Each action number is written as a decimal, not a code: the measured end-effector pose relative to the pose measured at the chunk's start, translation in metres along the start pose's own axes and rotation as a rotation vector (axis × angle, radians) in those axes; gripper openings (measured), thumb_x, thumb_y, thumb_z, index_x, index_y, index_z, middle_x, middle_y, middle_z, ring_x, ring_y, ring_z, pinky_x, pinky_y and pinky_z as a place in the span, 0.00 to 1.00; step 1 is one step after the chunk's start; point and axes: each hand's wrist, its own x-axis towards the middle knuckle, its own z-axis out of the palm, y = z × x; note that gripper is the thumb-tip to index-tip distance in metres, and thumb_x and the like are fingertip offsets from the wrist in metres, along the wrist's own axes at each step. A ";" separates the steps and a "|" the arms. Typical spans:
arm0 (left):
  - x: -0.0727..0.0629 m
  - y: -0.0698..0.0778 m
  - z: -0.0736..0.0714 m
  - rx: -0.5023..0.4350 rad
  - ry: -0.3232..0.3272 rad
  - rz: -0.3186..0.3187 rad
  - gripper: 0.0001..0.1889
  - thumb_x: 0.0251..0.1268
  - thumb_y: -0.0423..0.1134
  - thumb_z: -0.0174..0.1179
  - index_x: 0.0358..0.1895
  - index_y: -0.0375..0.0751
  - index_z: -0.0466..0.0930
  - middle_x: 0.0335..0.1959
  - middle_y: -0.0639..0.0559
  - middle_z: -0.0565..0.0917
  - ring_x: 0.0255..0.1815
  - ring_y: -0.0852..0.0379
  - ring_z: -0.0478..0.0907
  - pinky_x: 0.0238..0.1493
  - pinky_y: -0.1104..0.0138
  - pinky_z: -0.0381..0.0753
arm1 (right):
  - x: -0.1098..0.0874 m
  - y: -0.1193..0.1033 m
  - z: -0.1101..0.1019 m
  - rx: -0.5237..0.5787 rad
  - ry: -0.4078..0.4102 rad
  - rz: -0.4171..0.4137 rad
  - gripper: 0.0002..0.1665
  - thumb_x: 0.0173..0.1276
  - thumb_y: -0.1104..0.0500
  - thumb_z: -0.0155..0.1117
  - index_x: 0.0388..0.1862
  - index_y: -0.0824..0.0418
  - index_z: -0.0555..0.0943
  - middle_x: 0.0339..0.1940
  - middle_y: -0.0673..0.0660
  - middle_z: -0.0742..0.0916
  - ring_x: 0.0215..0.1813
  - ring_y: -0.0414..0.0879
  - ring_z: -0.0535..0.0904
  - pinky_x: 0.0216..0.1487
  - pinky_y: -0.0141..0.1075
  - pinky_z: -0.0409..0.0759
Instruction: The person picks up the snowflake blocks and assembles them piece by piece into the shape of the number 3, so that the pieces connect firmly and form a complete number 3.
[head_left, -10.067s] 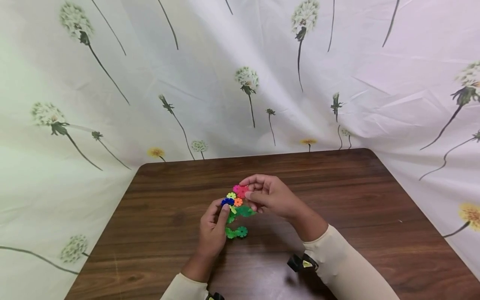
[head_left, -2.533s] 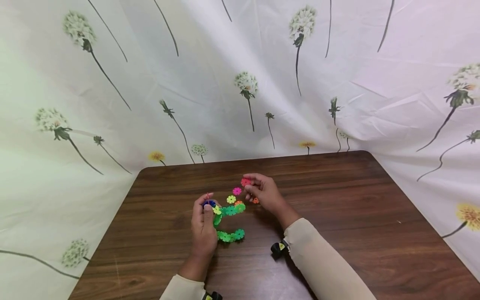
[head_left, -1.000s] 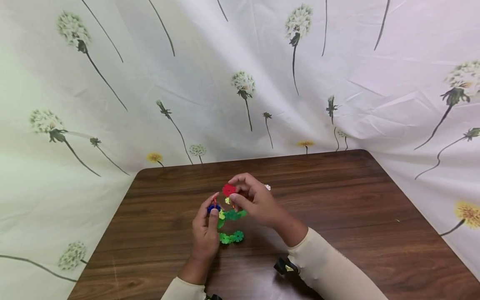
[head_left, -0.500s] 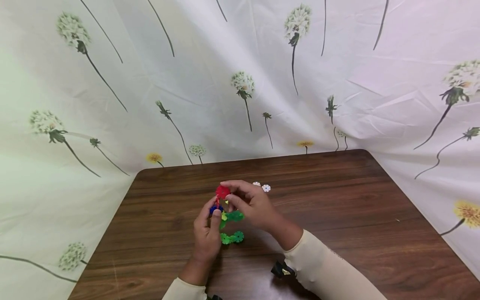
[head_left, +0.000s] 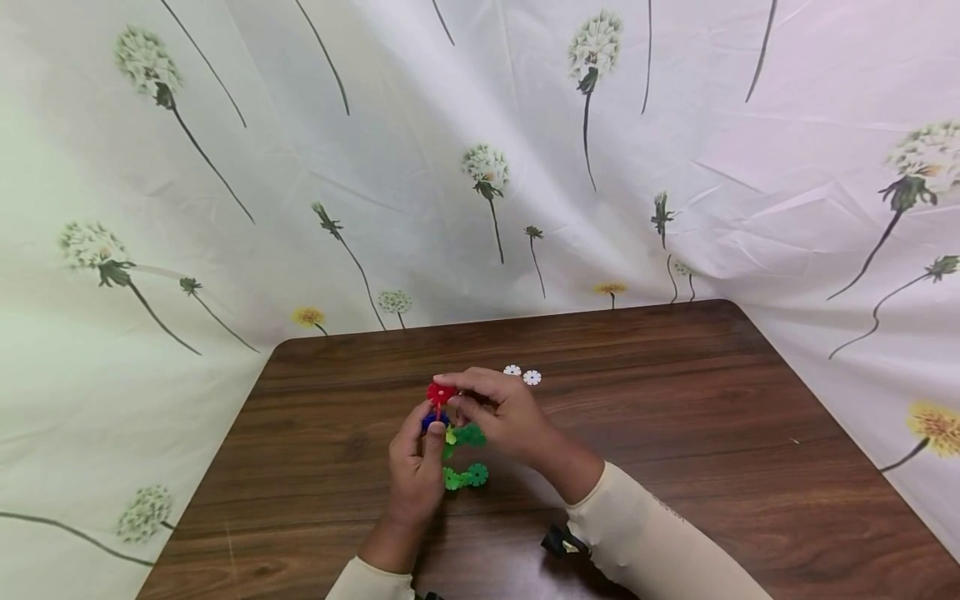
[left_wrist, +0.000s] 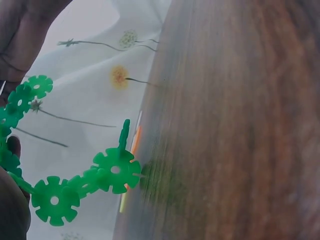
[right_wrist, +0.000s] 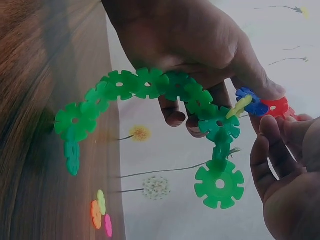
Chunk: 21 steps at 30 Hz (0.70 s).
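Observation:
In the head view my left hand (head_left: 416, 471) pinches a chain of interlocking flower-shaped plastic discs near its upper end. The chain is mostly green discs (right_wrist: 120, 84), bent into an open curve in the right wrist view. Towards the held end come a small yellow disc (right_wrist: 240, 106), a blue disc (right_wrist: 250, 101), then a red disc (right_wrist: 276, 107) standing on edge. My right hand (head_left: 517, 421) pinches another red disc (head_left: 440, 393) between thumb and index finger, right at the top of the upright red one. The fingers partly hide where the two reds meet.
Two white discs (head_left: 532, 377) lie on the dark wooden table (head_left: 675, 400) just beyond my right hand. Loose orange (right_wrist: 96, 214), yellow (right_wrist: 102, 201) and pink (right_wrist: 108, 226) discs lie on the table. A flower-printed cloth (head_left: 420, 167) hangs behind its far edge.
A red disc now stands on the blue one, unlike ten seconds ago. My right hand has brought another red disc left and down onto it. The white discs have come into sight.

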 end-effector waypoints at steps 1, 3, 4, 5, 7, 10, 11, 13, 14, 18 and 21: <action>0.000 0.000 0.000 0.002 0.004 0.000 0.16 0.87 0.31 0.51 0.67 0.28 0.80 0.52 0.36 0.88 0.54 0.67 0.83 0.59 0.77 0.83 | 0.000 0.001 0.000 -0.021 0.003 -0.014 0.18 0.75 0.77 0.66 0.62 0.74 0.85 0.36 0.65 0.87 0.32 0.50 0.83 0.35 0.35 0.88; 0.000 0.000 0.000 0.005 0.011 0.006 0.15 0.87 0.31 0.52 0.66 0.28 0.81 0.50 0.36 0.87 0.53 0.68 0.83 0.58 0.77 0.83 | 0.000 0.002 0.001 -0.055 0.007 -0.037 0.18 0.74 0.77 0.67 0.61 0.73 0.86 0.36 0.64 0.88 0.32 0.49 0.83 0.34 0.34 0.88; 0.001 0.000 0.001 0.004 0.016 0.013 0.15 0.86 0.30 0.52 0.65 0.28 0.82 0.49 0.35 0.87 0.53 0.68 0.83 0.57 0.77 0.83 | 0.000 0.002 0.002 -0.069 0.009 -0.048 0.18 0.74 0.77 0.67 0.61 0.72 0.86 0.36 0.63 0.88 0.32 0.48 0.83 0.34 0.34 0.88; 0.001 0.001 0.001 0.003 0.019 0.017 0.14 0.86 0.31 0.53 0.63 0.28 0.82 0.48 0.35 0.87 0.52 0.68 0.83 0.57 0.77 0.83 | 0.000 0.003 0.002 -0.088 0.010 -0.059 0.18 0.74 0.76 0.67 0.61 0.72 0.86 0.36 0.63 0.89 0.32 0.48 0.83 0.34 0.33 0.88; 0.002 0.001 0.001 0.000 0.025 0.027 0.13 0.86 0.31 0.53 0.61 0.28 0.83 0.46 0.35 0.86 0.50 0.68 0.82 0.55 0.77 0.82 | 0.000 0.004 0.004 -0.121 0.015 -0.073 0.17 0.74 0.76 0.68 0.60 0.71 0.87 0.37 0.62 0.89 0.32 0.47 0.84 0.34 0.32 0.88; 0.004 0.002 0.001 0.006 0.028 0.043 0.14 0.87 0.34 0.52 0.57 0.27 0.83 0.44 0.36 0.85 0.48 0.66 0.82 0.54 0.77 0.82 | -0.001 0.004 0.005 -0.133 0.025 -0.065 0.17 0.74 0.75 0.68 0.59 0.71 0.87 0.38 0.63 0.90 0.32 0.46 0.85 0.35 0.32 0.88; 0.005 0.002 0.001 0.004 0.028 0.043 0.15 0.87 0.36 0.52 0.57 0.27 0.83 0.44 0.37 0.85 0.48 0.66 0.81 0.55 0.77 0.82 | -0.001 0.004 0.006 -0.137 0.027 -0.058 0.17 0.74 0.75 0.68 0.59 0.71 0.88 0.38 0.63 0.90 0.32 0.45 0.85 0.35 0.32 0.89; 0.005 0.003 0.002 0.000 0.026 0.042 0.16 0.86 0.37 0.52 0.56 0.26 0.82 0.44 0.38 0.84 0.48 0.66 0.81 0.54 0.77 0.81 | -0.001 0.004 0.006 -0.145 0.030 -0.047 0.16 0.75 0.75 0.68 0.59 0.70 0.88 0.38 0.63 0.90 0.32 0.44 0.85 0.35 0.31 0.89; 0.006 0.002 0.001 -0.003 0.024 0.042 0.16 0.86 0.37 0.53 0.55 0.25 0.82 0.44 0.38 0.84 0.48 0.67 0.81 0.54 0.77 0.82 | -0.001 0.004 0.006 -0.149 0.029 -0.043 0.16 0.75 0.74 0.67 0.59 0.70 0.88 0.39 0.62 0.90 0.33 0.44 0.85 0.35 0.31 0.89; 0.006 0.002 0.001 -0.024 0.017 0.028 0.14 0.84 0.35 0.55 0.55 0.24 0.82 0.43 0.40 0.84 0.48 0.69 0.81 0.54 0.77 0.82 | -0.001 0.004 0.006 -0.201 0.025 -0.060 0.15 0.77 0.73 0.67 0.59 0.68 0.88 0.40 0.60 0.91 0.33 0.42 0.83 0.36 0.29 0.87; 0.005 0.003 0.000 -0.018 0.014 0.021 0.12 0.83 0.33 0.56 0.55 0.24 0.82 0.43 0.39 0.84 0.48 0.69 0.81 0.54 0.77 0.82 | -0.001 0.004 0.006 -0.230 0.024 -0.085 0.15 0.77 0.72 0.67 0.59 0.67 0.89 0.43 0.60 0.92 0.34 0.41 0.83 0.36 0.28 0.85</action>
